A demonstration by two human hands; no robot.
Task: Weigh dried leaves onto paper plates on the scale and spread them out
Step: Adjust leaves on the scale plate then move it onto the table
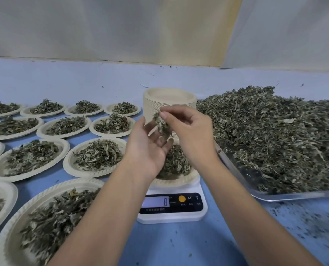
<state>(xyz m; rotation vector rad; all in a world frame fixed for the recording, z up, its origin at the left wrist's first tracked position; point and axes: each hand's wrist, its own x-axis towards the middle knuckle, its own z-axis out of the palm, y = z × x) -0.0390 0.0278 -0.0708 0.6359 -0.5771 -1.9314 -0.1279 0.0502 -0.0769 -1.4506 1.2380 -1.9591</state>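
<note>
Weighing is under way: right hand (190, 135) pinches a clump (160, 124) of leaves above the plate (179, 180) on the scale (171, 208), which reads 8. Left hand (146, 148) is open, palm up, just under the clump, gripping nothing. The plate holds a small heap, not yet spread. Many filled plates (31, 156) sit to the left. Empty stack (169, 98) is behind the scale. Tray (294, 195) on the right is piled with leaves, so plenty is left.
</note>
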